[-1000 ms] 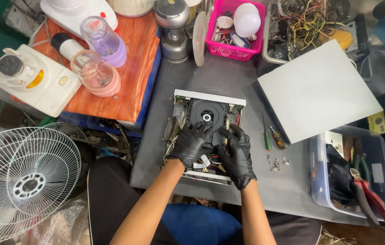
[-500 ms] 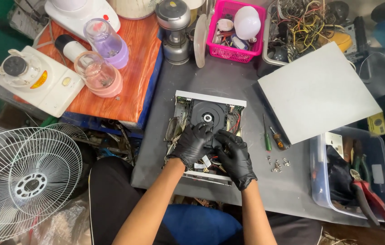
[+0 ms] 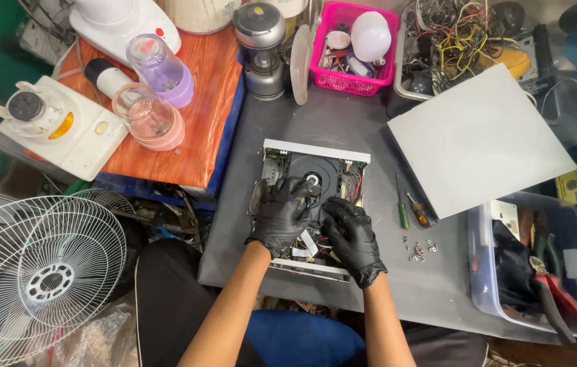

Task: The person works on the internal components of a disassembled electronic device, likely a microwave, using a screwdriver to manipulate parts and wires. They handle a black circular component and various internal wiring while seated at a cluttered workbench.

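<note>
Since the frame a second ago both gloved hands have stayed inside the opened disc player (image 3: 316,178), with only a slight shift of the fingers over its works. That player lies on the grey table (image 3: 363,129) right in front of the person, its cover off, a black round disc tray in the middle, red and dark wires along its right side and a pale metal frame around the edge. Left hand (image 3: 280,212), in a black glove, rests on the left half of the tray with fingers curled and close together, pressing on the mechanism; whether it grips a part cannot be told. Right hand (image 3: 351,234), also gloved, lies lower on the right, fingers bent narrow into the wiring, and what they pinch is hidden.

Just right of the player lie two small screwdrivers (image 3: 412,211) and a scatter of loose screws (image 3: 419,249). Beyond them sits the flat grey cover panel (image 3: 479,139). A clear plastic bin (image 3: 480,272) at the right edge holds red-handled pliers and other tools. At the back, a pink basket (image 3: 333,80) holds a white bulb and small parts, and a grey tray (image 3: 403,41) beside it is full of tangled wires. Left, on an orange board (image 3: 210,115), stand blender jars, pink and purple.
</note>
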